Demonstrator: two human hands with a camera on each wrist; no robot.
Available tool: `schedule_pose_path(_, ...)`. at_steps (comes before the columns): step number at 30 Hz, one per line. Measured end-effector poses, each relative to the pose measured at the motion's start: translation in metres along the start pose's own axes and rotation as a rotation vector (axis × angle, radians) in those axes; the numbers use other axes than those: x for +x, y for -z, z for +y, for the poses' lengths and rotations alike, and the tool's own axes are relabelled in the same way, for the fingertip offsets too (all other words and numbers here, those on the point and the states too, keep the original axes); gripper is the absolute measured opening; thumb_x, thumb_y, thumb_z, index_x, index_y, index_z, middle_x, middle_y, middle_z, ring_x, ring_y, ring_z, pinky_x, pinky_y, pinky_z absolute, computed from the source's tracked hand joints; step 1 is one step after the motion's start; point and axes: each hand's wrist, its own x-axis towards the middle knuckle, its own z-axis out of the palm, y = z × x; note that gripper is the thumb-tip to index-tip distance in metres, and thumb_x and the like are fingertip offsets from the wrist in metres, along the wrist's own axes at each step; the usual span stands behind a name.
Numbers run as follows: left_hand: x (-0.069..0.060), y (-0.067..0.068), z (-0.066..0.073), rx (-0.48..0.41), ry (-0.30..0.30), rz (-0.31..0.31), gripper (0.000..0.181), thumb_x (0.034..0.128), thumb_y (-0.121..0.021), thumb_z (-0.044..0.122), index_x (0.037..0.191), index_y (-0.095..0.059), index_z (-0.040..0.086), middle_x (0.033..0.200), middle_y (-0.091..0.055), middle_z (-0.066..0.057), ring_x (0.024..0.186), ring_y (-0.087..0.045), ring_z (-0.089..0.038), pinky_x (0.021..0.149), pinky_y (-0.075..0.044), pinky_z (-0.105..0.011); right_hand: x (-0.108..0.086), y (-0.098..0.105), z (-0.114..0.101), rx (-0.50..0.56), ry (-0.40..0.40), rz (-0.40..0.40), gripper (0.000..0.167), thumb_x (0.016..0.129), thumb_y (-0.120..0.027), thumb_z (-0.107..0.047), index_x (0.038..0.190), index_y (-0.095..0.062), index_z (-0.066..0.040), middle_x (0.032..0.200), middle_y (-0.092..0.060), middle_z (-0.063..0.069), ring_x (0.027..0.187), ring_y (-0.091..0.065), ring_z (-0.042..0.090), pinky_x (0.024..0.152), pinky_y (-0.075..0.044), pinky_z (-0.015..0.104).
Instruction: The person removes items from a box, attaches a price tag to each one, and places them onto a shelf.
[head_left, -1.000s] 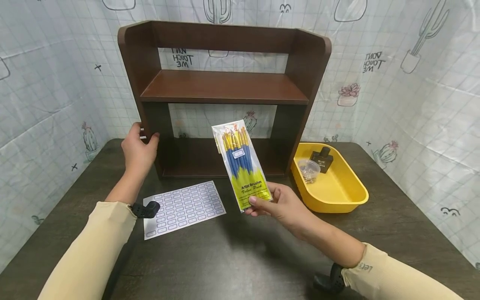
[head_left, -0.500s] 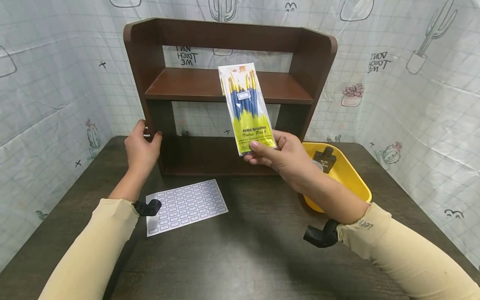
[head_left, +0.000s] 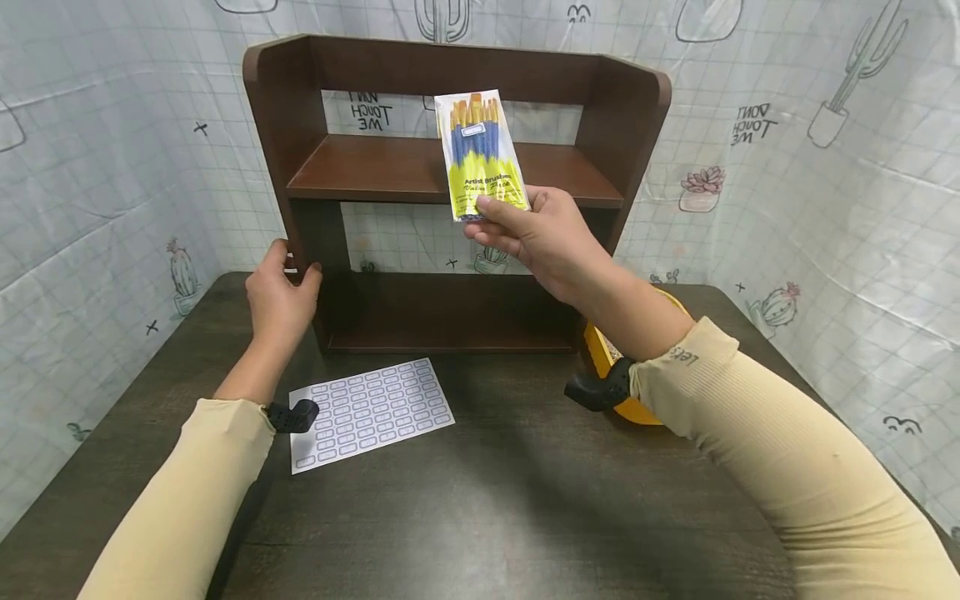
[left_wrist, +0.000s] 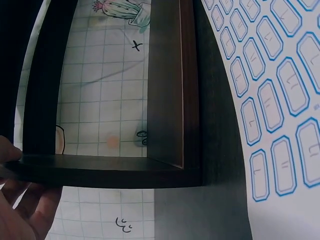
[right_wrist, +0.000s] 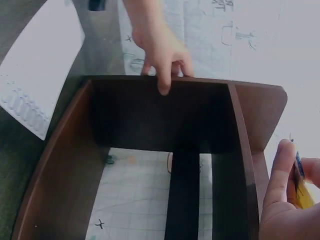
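Note:
My right hand (head_left: 551,237) pinches the lower end of a clear pack of paintbrushes (head_left: 480,154), thumb in front and fingers behind. The pack has blue handles, a yellow-green printed base and a small white label, and it is held up before the upper shelf of a dark brown wooden shelf unit (head_left: 457,171). In the right wrist view only the edge of the brush pack (right_wrist: 302,192) shows between fingers and thumb. My left hand (head_left: 281,292) grips the unit's left side panel, its thumb on the inner side and fingers outside, as the left wrist view shows too.
A sheet of blue-bordered labels (head_left: 375,412) lies on the dark table (head_left: 420,517) in front of the unit. To the right, a yellow tray (head_left: 600,350) is mostly hidden behind my right forearm. A printed cloth (head_left: 787,208) hangs behind and at the sides.
My right hand has lifted the paintbrush pack from before the lower compartment to the upper shelf's level. My forearm now covers most of the yellow tray. The left hand keeps its grip on the panel.

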Motion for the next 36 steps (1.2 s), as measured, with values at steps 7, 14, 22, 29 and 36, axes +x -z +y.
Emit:
schedule_pose_path(7,-0.001,0.0,-0.003,-0.007,-0.022,0.014,0.021,0.0992,-0.063,0.014,0.114,-0.062,-0.001,0.109,-0.073,-0.026,0.089,-0.069,-0.043,0.076,-0.049,-0.05,0.028,-0.008,-0.013,0.059,-0.084,0.063,0.048,0.1,-0.069,-0.013,0.142,-0.052,0.003,0.119,-0.068,0.017,0.08,-0.077,0.017,0.082,-0.061,0.026)
schedule_pose_path(14,-0.002,0.0,-0.004,-0.009,-0.033,0.002,0.021,0.0996,-0.062,0.013,0.114,-0.061,-0.002,0.109,-0.073,-0.026,0.09,-0.07,-0.042,0.076,-0.05,-0.049,0.051,-0.01,-0.023,0.079,-0.142,0.111,0.047,0.1,-0.069,-0.012,0.139,-0.05,0.005,0.091,-0.07,0.014,0.071,-0.076,0.016,0.07,-0.061,0.021)
schedule_pose_path(22,-0.003,0.0,-0.004,-0.017,-0.027,0.0,0.021,0.1003,-0.061,0.015,0.114,-0.06,-0.001,0.11,-0.073,-0.026,0.094,-0.071,-0.042,0.077,-0.051,-0.05,0.059,-0.016,-0.029,0.009,-0.197,0.155,0.051,0.1,-0.07,-0.013,0.142,-0.046,0.003,0.086,-0.067,0.013,0.063,-0.074,0.017,0.064,-0.06,0.021)
schedule_pose_path(29,-0.002,0.0,-0.003,-0.002,-0.008,-0.028,0.021,0.1014,-0.061,0.016,0.115,-0.059,0.0,0.11,-0.072,-0.025,0.093,-0.07,-0.042,0.077,-0.051,-0.05,0.058,-0.011,-0.022,-0.111,-0.173,0.164,0.043,0.099,-0.072,-0.018,0.132,-0.05,0.002,0.069,-0.063,0.007,0.049,-0.064,0.012,0.053,-0.054,0.018)
schedule_pose_path(36,-0.002,0.004,0.0,-0.002,-0.007,-0.027,0.021,0.1009,-0.061,0.016,0.115,-0.06,0.0,0.108,-0.072,-0.025,0.091,-0.071,-0.041,0.074,-0.051,-0.047,0.053,-0.009,-0.023,-0.233,-0.14,0.165,0.046,0.098,-0.074,-0.022,0.131,-0.051,0.0,0.068,-0.063,0.005,0.048,-0.061,0.01,0.053,-0.052,0.016)
